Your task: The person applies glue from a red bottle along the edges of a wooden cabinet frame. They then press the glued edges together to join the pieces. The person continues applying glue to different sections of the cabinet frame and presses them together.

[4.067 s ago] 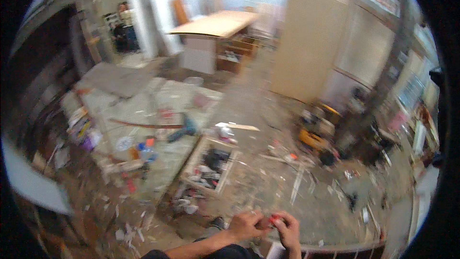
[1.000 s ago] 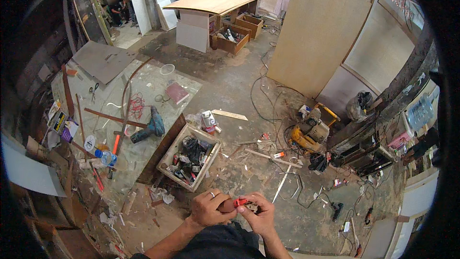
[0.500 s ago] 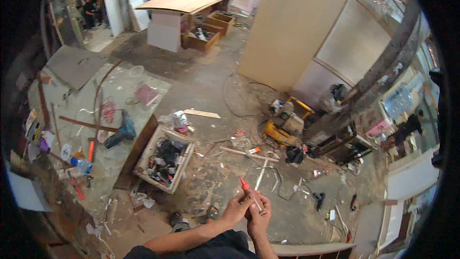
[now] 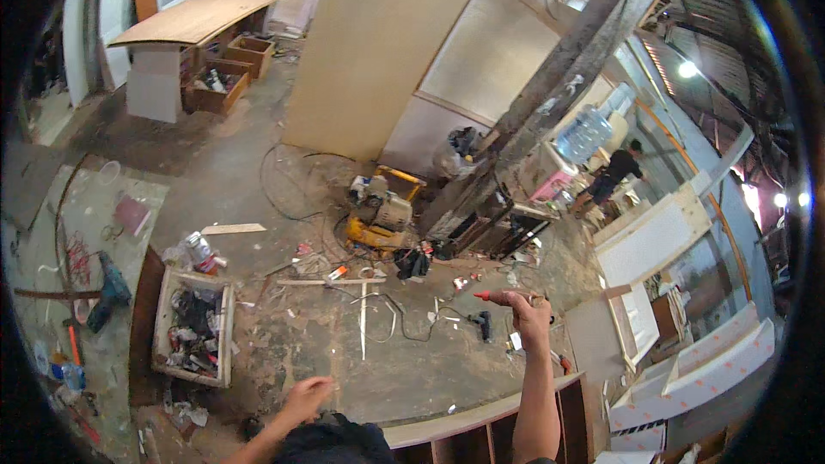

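Note:
My right hand (image 4: 531, 318) is stretched out over the floor to the right, its fingers wrapped round a small glue bottle (image 4: 491, 296) with a red nozzle. The nozzle points left; the hand covers most of the bottle's body. Low in the middle, my left hand (image 4: 308, 397) is held in front of my body with nothing in it, its fingers loosely extended. Below my right forearm lies a wooden cabinet frame (image 4: 449, 424) with dark brown compartments, its pale edge facing up. A dark cordless drill (image 4: 485, 326) is on the floor just left of my right hand.
A wooden crate (image 4: 228, 335) full of odds and ends stands at left. A yellow machine (image 4: 378, 215) sits before a leaning board (image 4: 369, 51) and a slanting post (image 4: 550, 103). Cables and wood scraps litter the floor. Another person (image 4: 612, 174) bends over work at far right.
My hands have parted: the right has carried the glue bottle away to the right, the left has let go of it and dropped lower left. The view has turned right.

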A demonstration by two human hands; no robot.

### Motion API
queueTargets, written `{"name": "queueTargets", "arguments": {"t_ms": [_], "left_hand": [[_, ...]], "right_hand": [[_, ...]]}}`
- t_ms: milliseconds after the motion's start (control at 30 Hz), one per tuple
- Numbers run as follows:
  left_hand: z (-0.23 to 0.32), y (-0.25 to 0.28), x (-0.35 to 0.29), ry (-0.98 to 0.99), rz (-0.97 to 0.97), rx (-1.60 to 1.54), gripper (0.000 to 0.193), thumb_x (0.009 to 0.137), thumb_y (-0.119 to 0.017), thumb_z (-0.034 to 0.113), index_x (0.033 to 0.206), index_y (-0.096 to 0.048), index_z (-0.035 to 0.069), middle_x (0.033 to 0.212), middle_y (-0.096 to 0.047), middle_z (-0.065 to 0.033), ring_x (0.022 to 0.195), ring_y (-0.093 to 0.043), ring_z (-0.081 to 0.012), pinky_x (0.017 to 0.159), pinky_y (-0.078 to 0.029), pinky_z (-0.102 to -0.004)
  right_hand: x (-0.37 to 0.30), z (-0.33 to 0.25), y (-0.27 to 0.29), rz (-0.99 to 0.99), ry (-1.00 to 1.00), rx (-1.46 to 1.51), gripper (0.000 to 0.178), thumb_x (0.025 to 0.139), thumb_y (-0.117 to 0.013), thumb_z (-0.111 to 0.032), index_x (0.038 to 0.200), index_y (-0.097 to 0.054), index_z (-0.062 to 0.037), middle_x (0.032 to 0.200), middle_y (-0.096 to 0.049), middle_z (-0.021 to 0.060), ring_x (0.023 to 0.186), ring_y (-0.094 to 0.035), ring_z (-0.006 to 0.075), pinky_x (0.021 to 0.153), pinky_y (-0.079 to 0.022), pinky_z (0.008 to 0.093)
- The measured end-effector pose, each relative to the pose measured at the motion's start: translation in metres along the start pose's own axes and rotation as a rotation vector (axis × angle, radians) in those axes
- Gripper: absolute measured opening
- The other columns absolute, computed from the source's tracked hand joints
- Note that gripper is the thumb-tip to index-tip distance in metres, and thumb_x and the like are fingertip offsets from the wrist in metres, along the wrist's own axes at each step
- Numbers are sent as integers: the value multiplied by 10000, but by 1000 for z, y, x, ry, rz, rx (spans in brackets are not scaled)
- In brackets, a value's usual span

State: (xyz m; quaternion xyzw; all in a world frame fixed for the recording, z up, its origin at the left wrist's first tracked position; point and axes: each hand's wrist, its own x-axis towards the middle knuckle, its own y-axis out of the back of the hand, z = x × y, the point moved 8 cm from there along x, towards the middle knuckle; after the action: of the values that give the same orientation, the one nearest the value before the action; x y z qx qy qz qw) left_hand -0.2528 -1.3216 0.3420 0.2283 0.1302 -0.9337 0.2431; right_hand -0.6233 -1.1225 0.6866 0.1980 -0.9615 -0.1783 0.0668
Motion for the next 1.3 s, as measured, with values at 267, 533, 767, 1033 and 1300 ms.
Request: {"name": "queueTargets", "arguments": {"t_ms": [267, 533, 767, 1033, 1300], "left_hand": [[-106, 166, -83, -90, 470, 551, 248, 847, -723, 203, 950, -725, -22, 814, -710, -116, 758, -683, -180, 690, -534, -327], [-155, 230, -86, -28, 597, 302, 219, 875, -695, 161, 961, -712, -39, 772, -688, -79, 648, -619, -115, 609, -498, -282], [-131, 188, -36, -114, 485, 342, 346, 835, -734, 270, 1043, -723, -6, 875, -717, -125, 808, -683, -223, 770, -539, -365], [76, 37, -31, -220, 160, 220, 451, 853, -745, 246, 1234, -653, 22, 1076, -693, -145, 967, -660, -216, 829, -525, -345], [302, -53, -58, -865, 163, 384, 553, 859, -761, 312, 1297, -603, 13, 1175, -630, -171, 1050, -635, -325, 908, -504, -403]], "right_hand": [[6, 26, 46, 208, -49, 209, 184, 890, -692, -168, 951, -742, -2, 784, -723, 53, 480, -421, 26, 406, -308, 195], [9, 62, 53, 317, -86, 299, 168, 888, -664, -152, 938, -729, -5, 777, -716, 53, 478, -383, 17, 386, -294, 192], [15, 110, 27, 273, -253, 903, 209, 928, -670, -315, 978, -687, -113, 645, -514, -57, 464, -301, 37, 387, -257, 197], [-44, 87, -127, -87, -452, 1663, 439, 993, -540, -441, 1214, -651, -79, 624, -409, -43, 451, -322, 52, 377, -263, 202], [-117, 15, -239, -424, -816, 1839, 464, 953, -567, -484, 997, -612, -23, 620, -439, -22, 454, -363, 61, 398, -316, 218]]}}
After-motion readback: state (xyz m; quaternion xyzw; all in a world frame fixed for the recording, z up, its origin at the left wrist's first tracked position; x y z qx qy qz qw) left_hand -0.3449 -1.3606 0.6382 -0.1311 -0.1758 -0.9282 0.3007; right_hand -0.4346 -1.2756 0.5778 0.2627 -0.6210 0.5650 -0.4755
